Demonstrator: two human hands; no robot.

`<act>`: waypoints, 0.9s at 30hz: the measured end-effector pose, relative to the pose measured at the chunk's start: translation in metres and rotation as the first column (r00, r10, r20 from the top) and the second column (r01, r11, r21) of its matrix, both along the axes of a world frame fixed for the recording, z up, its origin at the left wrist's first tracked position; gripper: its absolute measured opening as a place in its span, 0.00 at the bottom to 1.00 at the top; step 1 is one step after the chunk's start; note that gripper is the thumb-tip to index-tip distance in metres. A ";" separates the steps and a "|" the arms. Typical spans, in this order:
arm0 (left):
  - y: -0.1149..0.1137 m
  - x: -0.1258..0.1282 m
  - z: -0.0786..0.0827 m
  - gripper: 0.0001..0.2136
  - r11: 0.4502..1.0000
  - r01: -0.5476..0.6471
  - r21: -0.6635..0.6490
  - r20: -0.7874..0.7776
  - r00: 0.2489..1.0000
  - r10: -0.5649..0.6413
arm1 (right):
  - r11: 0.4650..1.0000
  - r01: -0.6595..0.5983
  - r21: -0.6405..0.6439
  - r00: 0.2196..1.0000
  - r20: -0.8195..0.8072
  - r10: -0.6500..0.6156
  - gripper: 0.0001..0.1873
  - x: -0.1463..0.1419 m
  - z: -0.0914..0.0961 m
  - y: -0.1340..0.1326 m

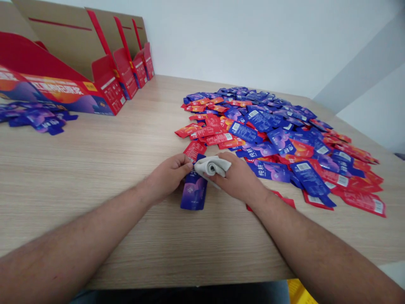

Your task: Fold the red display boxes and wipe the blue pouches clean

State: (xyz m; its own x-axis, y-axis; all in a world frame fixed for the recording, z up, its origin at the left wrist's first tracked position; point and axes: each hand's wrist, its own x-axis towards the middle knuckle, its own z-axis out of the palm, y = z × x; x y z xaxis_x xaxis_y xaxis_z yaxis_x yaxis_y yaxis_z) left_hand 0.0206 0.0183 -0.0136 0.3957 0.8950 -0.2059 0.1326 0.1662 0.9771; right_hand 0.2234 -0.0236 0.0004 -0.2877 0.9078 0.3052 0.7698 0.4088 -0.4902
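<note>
Between my hands is a blue-purple sachet (193, 195), its wider end pointing toward me. My left hand (172, 173) pinches it along its left edge, thumb on top. A folded grey-white cloth (212, 166) is gripped in my right hand (240, 177), and its tip touches the upper part of the sachet. Just behind lies a red sachet (194, 150), partly covered by the blue-purple one. To the right spreads a large pile of blue and red sachets (259, 122), its near edge close to my right hand.
Open red display boxes (107, 90) with raised brown cardboard lids stand in a row at the back left. In front of them lies a smaller heap of blue-purple sachets (41, 116). A white wall (240, 42) borders the wooden table (126, 160). Something yellow (299, 291) shows below the front edge.
</note>
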 end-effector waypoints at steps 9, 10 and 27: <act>0.001 -0.004 0.000 0.10 0.987 0.131 0.093 0.074 0.988 -0.138 | 0.998 0.060 -0.004 0.994 -0.093 -0.060 0.10 0.005 0.003 0.007; 0.001 -0.004 0.000 0.10 0.984 0.147 0.104 0.056 0.987 -0.153 | 0.999 0.051 -0.014 0.994 -0.096 -0.052 0.11 0.005 0.003 0.007; 0.003 -0.006 -0.001 0.10 0.944 0.242 0.225 -0.091 0.970 -0.227 | 0.999 0.041 -0.012 0.995 -0.095 -0.042 0.12 0.006 0.003 0.009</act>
State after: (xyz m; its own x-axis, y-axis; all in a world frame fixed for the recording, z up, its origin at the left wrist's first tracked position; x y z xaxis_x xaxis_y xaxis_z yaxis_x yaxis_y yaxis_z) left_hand 0.0146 0.0214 -0.0143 0.5932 0.8043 -0.0345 0.2029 -0.1079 0.9732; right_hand 0.2293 -0.0150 0.0034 -0.2195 0.9216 0.3202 0.7357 0.3719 -0.5661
